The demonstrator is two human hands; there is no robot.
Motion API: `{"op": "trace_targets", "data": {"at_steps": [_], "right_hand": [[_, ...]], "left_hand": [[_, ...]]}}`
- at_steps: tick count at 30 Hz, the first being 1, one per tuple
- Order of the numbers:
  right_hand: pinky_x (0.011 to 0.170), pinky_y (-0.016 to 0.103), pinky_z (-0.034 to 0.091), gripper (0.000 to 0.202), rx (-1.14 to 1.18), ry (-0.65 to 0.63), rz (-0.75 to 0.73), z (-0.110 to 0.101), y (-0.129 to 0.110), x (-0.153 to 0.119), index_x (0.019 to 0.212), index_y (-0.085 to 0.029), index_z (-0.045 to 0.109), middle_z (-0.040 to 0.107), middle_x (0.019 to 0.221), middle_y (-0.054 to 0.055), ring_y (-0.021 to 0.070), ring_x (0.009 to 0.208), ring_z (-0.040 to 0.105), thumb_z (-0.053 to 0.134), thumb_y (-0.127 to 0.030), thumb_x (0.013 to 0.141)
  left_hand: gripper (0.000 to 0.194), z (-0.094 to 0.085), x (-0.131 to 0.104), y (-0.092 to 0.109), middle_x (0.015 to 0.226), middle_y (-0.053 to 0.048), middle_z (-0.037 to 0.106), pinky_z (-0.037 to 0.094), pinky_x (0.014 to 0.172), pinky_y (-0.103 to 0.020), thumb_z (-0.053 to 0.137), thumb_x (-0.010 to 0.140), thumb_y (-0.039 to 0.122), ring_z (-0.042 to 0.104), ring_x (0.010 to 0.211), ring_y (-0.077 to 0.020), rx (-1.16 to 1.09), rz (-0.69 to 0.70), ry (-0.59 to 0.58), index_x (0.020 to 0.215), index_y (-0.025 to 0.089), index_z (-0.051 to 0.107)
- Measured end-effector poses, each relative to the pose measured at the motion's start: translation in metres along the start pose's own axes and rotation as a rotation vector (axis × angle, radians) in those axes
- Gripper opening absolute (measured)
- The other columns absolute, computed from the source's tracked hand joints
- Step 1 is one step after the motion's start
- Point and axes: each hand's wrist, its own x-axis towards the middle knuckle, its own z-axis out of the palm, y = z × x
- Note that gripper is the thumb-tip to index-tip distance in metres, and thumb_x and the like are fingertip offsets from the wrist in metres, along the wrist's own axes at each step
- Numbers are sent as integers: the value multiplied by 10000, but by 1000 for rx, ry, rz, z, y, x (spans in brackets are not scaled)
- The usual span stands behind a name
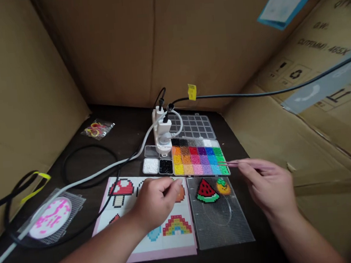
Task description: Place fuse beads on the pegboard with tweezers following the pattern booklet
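Here, right of the middle, the right hand [269, 187] pinches pink tweezers [257, 164] between thumb and fingers. Their tips are at the lower right corner of the bead box [201, 175], by the blue and green beads; I can't tell if they touch any. The box sits near the middle of the frame, full of little bright squares. Just below it lies a clear pegboard [229, 234] with a bead watermelon [207, 193] and a bead pineapple [223, 187]. At lower middle, the left hand [155, 202] is curled in a loose fist over the picture sheet [148, 249]; I can't see inside it.
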Motion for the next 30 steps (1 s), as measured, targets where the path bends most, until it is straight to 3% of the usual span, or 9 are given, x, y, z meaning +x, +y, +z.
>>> {"op": "trace_targets", "data": {"at_steps": [6,10,15,21,30], "right_hand": [[614,314,562,169,-108,-235,-50,69,-23,28,693,-181,735,738,700,78,199,645,688,765,-346,675],[560,287,553,133,-115,-327,-2,93,-22,30,670,-180,724,727,647,60,184,593,678,769,-303,650],[560,283,547,151,-98,-355,36,96,-13,27,680,-182,719,726,652,56,178,596,676,768,-323,658],[515,271,523,167,-103,-380,77,96,-9,27,684,-172,717,726,656,57,161,552,653,759,-333,666],[563,282,538,172,-79,-295,37,91,-4,34,694,-174,724,726,664,61,179,596,672,761,-339,664]], "left_hand": [[460,1,0,-3,476,55,301,224,475,-239,447,903,364,302,485,-80,-12,28,11,507,178,302],[457,0,0,-2,458,45,411,237,471,-238,458,905,346,363,460,-75,-11,40,16,492,167,382],[444,0,1,-1,473,30,501,264,468,-233,466,908,340,400,452,-77,-51,54,14,500,166,470],[463,0,1,-1,445,46,409,251,461,-232,473,899,337,351,449,-72,-24,55,25,480,168,374],[459,0,1,0,462,32,486,280,463,-226,468,905,336,394,449,-70,-40,63,25,483,165,417]]}}
